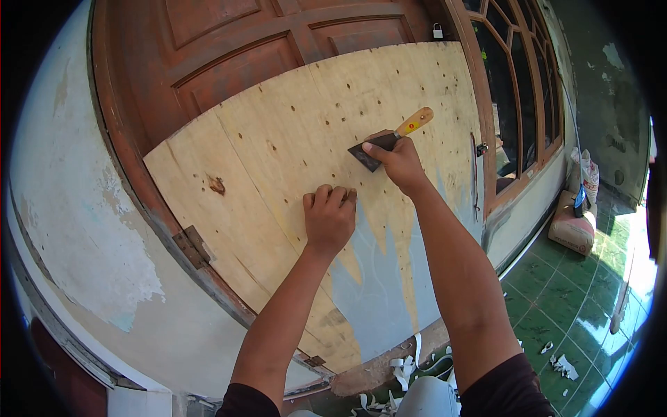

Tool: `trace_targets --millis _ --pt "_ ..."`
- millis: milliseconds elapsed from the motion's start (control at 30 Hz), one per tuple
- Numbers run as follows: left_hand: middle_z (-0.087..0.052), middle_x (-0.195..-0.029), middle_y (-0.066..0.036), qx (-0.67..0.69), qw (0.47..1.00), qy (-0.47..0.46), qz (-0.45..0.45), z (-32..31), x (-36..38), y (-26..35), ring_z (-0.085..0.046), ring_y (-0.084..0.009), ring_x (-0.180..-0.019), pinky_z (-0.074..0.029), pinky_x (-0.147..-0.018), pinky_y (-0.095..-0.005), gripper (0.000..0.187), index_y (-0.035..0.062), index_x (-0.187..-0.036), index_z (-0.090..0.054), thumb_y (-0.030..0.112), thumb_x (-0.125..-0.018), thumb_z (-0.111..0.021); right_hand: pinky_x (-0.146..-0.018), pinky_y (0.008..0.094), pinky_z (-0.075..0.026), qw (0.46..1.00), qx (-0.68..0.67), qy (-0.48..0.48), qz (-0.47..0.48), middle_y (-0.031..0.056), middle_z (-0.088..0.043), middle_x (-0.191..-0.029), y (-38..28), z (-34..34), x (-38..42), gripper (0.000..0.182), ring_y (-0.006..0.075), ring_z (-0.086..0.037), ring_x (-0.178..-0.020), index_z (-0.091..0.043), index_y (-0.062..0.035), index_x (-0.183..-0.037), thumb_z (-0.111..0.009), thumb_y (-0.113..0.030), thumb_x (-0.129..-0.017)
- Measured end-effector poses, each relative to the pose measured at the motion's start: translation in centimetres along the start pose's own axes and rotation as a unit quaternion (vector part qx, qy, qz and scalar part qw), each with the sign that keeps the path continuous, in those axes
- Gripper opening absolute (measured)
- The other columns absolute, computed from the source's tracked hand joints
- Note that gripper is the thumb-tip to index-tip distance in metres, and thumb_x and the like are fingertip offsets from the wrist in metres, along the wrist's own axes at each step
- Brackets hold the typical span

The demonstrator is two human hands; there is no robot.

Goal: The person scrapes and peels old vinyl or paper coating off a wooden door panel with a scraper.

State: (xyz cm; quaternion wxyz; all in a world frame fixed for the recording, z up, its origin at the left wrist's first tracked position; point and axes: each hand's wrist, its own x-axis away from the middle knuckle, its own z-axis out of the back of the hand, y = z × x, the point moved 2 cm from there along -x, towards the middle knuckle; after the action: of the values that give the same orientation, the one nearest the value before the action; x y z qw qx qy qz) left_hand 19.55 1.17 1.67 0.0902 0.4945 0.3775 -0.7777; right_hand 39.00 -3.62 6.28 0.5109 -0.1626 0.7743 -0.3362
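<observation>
My right hand is closed around a putty knife with a wooden handle and a wide dark blade. The handle points up and to the right, and my thumb presses on the blade. Lower and to the left, my left hand rests at the plywood panel with its fingers curled in; what they hold, if anything, is hidden. Below both hands, a pale grey-blue layer with a jagged upper edge covers the lower part of the panel. Bare wood with knots and small holes shows above it.
A brown wooden door stands behind the panel. Torn white strips lie at the panel's foot, and more scraps are on the green tiles. Right of a window frame, a filled sack sits by the wall.
</observation>
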Motion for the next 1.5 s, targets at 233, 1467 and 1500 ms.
trace_targets --millis 233,1467,1500 --pt "-0.064 -0.099 0.002 -0.019 0.998 -0.049 -0.043 -0.5 -0.2 0.1 -0.056 -0.0205 -0.103 -0.036 -0.086 -0.0400 0.008 0.0121 -0.096 -0.073 0.013 -0.088 -0.072 -0.071 0.0294 -0.050 1.000 -0.001 0.010 0.017 0.0053 -0.074 -0.088 0.3 0.0 -0.2 0.018 0.0116 -0.064 -0.078 -0.073 0.0019 -0.100 -0.079 -0.010 -0.089" --pt "-0.061 -0.068 -0.009 0.438 0.635 -0.192 0.607 0.4 8.4 5.2 -0.055 -0.0175 -0.062 -0.045 -0.066 -0.0319 0.056 -0.0002 -0.077 -0.066 0.050 -0.100 -0.066 -0.076 0.0298 -0.050 1.000 0.005 0.019 0.012 0.0064 -0.074 -0.090 0.2 0.1 -0.3 0.019 0.0132 -0.066 -0.082 -0.073 0.0030 -0.101 -0.079 -0.011 -0.089" --pt "-0.061 -0.067 -0.008 0.449 0.590 -0.223 0.633 0.4 7.4 4.9 -0.053 -0.0167 -0.060 -0.044 -0.066 -0.0318 0.056 0.0009 -0.074 -0.065 0.051 -0.098 -0.068 -0.076 0.0298 -0.050 1.000 0.004 0.019 0.012 0.0066 -0.074 -0.090 0.2 0.1 -0.2 0.019 0.0132 -0.066 -0.082 -0.073 0.0030 -0.101 -0.079 -0.010 -0.089"
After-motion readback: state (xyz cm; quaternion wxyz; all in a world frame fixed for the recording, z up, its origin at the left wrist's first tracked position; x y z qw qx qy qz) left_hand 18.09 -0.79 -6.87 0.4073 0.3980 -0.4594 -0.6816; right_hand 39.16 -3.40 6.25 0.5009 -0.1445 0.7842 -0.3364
